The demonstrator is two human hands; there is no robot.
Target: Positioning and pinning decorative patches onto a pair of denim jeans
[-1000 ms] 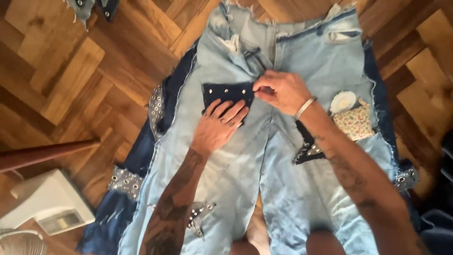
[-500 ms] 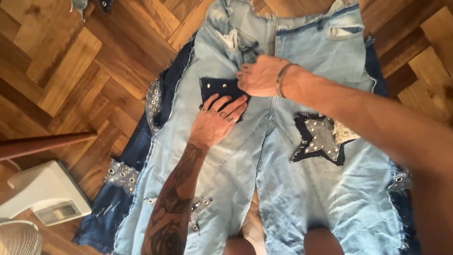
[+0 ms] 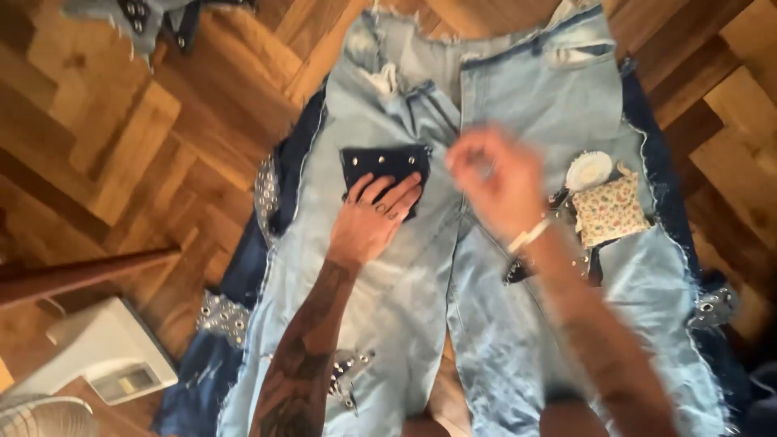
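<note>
A: Well, the person has pale blue jeans (image 3: 421, 324) spread flat on the wooden floor (image 3: 121, 121), and a dark blue patch (image 3: 384, 163) with metal studs lies on them below the waistband, left of the fly

B: And the left hand (image 3: 374, 220)?

A: It rests flat on the lower edge of the patch, fingers spread apart and clamped on nothing, just pressing down. The right hand (image 3: 495, 180) hovers just beside the patch's right edge, blurred; the fingers look drawn together as if pinching something small, but whether they hold anything cannot be told

B: What might go wrong from here?

A: The patch looks loose, so it could slide or skew if the left hand lifts or drags across it. The denim under it could bunch too, which would leave the patch crooked. If a pin is between those right fingers, that is only a guess, and it could prick the flat hand so near

B: What else is around?

A: A small flowered cushion (image 3: 611, 209) and a round white thing (image 3: 588, 169) sit on the right leg, touching each other. Beneath them a dark studded shape (image 3: 518, 269) is mostly covered by the right forearm, so its outline is unclear. A white machine (image 3: 105, 356) on the floor is cut off at the lower left, and another studded scrap (image 3: 146, 16) is cropped at the top
</note>
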